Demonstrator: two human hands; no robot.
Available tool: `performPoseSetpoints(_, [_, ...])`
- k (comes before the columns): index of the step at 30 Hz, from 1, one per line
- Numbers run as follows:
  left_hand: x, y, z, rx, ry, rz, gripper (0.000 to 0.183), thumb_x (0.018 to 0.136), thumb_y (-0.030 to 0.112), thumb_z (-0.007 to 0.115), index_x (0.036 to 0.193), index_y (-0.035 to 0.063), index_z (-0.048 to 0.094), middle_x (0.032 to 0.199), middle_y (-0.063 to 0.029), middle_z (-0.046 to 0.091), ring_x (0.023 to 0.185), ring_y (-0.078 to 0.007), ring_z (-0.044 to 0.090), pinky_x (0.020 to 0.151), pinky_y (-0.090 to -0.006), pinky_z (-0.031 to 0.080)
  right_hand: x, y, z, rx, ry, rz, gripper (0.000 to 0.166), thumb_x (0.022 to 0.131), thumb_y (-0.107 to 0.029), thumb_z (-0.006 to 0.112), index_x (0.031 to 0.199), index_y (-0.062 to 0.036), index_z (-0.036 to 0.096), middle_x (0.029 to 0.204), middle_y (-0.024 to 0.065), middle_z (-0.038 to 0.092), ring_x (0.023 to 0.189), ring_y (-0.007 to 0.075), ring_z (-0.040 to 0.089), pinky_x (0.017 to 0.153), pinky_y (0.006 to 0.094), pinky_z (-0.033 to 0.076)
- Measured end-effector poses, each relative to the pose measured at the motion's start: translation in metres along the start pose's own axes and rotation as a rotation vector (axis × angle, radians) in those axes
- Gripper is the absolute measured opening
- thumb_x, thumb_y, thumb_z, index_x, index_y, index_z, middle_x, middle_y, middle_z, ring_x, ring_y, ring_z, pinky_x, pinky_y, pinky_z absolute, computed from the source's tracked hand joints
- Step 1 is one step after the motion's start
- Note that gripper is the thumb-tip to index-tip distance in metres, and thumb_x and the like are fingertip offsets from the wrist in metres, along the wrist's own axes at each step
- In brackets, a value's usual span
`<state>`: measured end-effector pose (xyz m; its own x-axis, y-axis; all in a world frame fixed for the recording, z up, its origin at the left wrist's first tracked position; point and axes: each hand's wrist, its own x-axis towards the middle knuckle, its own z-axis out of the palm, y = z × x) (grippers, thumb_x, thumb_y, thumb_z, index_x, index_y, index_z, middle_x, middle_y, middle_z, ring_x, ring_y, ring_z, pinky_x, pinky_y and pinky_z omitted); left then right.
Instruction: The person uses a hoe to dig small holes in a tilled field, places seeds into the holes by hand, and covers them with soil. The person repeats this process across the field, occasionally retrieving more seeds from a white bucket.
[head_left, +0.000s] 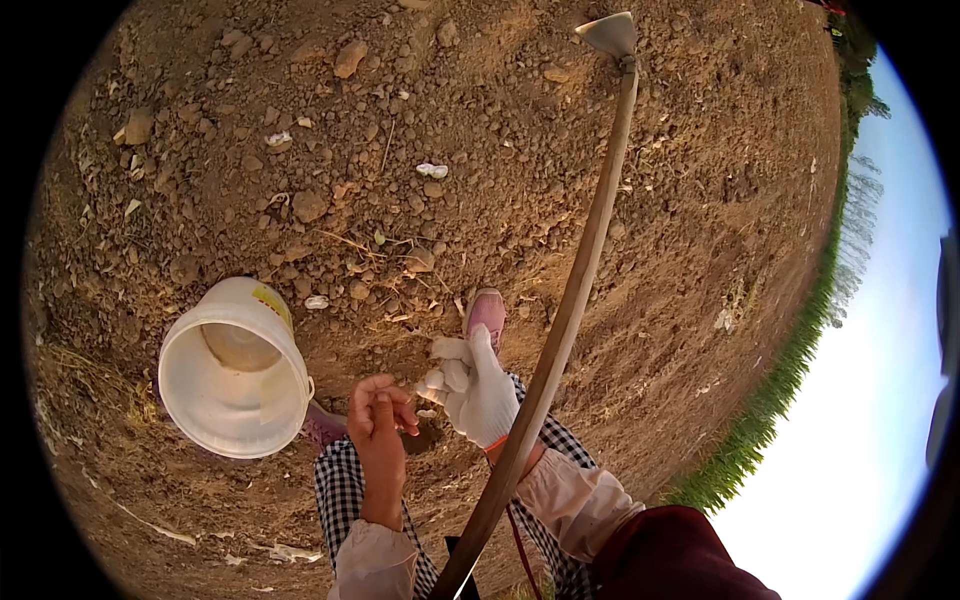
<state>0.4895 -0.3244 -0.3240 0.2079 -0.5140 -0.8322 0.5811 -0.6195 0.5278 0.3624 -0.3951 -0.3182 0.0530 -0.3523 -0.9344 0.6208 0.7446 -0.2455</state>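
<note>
My bare left hand (381, 416) is raised between my knees, its fingers curled and its thumb near the index finger; whether something small is between them I cannot tell. Close on its right is my right hand (472, 386) in a white knit glove with an orange cuff edge, fingers bent; its palm side is partly hidden. A hoe slants across the view, its long wooden handle (581, 289) passing over my right forearm and its metal blade (611, 34) at the top. To the left of my hands a white plastic bucket (240, 367) is tilted with its mouth towards me.
Dry, cloddy soil (480, 217) spreads all around, with stones, straw and scattered pale peanut shells (432, 170). My pink shoe (487, 311) stands just beyond the glove; the other shoe (324, 425) is beside the bucket. Green plants (780, 397) edge the field at the right.
</note>
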Motion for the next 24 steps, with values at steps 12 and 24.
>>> performPoseSetpoints(12, [-0.16, 0.055, -0.031, -0.136, -0.544, -0.421, 0.047, 0.101, 0.04, 0.043, 0.121, -0.0027, 0.049, 0.103, -0.0144, 0.065, 0.083, -0.0205, 0.065, 0.069, -0.0322, 0.055, -0.062, -0.08, 0.021, 0.837, -0.458, -0.016, 0.04, 0.1, -0.043, 0.043, 0.105, -0.0043, 0.053, 0.068, -0.0037, 0.037, 0.055, 0.0071, 0.038, 0.048, 0.0239, 0.035])
performPoseSetpoints(24, [-0.398, 0.086, -0.156, 1.505, -0.107, -0.018, 0.035, 0.086, 0.029, 0.065, 0.112, 0.0097, 0.05, 0.077, -0.0189, 0.064, 0.062, -0.04, 0.062, 0.052, -0.0513, 0.048, -0.118, -0.077, 0.071, -0.062, 0.104, -0.149, 0.017, 0.09, -0.018, 0.062, 0.086, -0.0143, 0.047, 0.06, -0.0032, 0.043, 0.043, 0.0108, 0.042, 0.039, 0.0285, 0.038])
